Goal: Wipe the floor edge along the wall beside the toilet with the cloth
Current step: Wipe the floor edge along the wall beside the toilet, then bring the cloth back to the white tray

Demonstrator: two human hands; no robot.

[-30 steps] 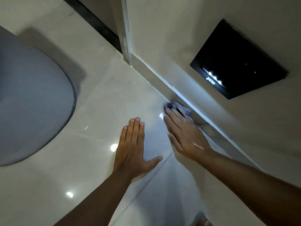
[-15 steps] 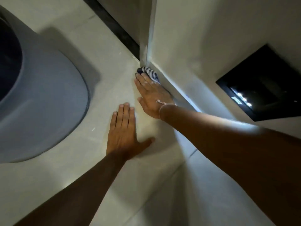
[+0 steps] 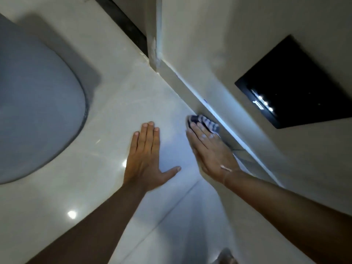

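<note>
A blue-and-white striped cloth [image 3: 204, 122] lies bunched on the pale tiled floor, right against the foot of the wall [image 3: 219, 54]. My right hand [image 3: 209, 151] presses flat on the cloth, fingers pointing along the floor edge [image 3: 182, 98]; most of the cloth is under the fingers. My left hand [image 3: 147, 159] rests flat on the floor [image 3: 106, 168] with fingers together and thumb out, holding nothing, a hand's width left of the right hand. The grey toilet [image 3: 36, 100] fills the left side.
A black panel with small lit dots [image 3: 297, 84] is set in the wall to the right. The wall's corner [image 3: 156, 46] stands ahead, with a dark strip [image 3: 122, 21] beyond it. A tile joint [image 3: 171, 202] runs under my forearms.
My right hand slid the cloth forward to the wall corner half a second ago, then back along the floor edge toward me. The left hand stayed planted on the floor.
</note>
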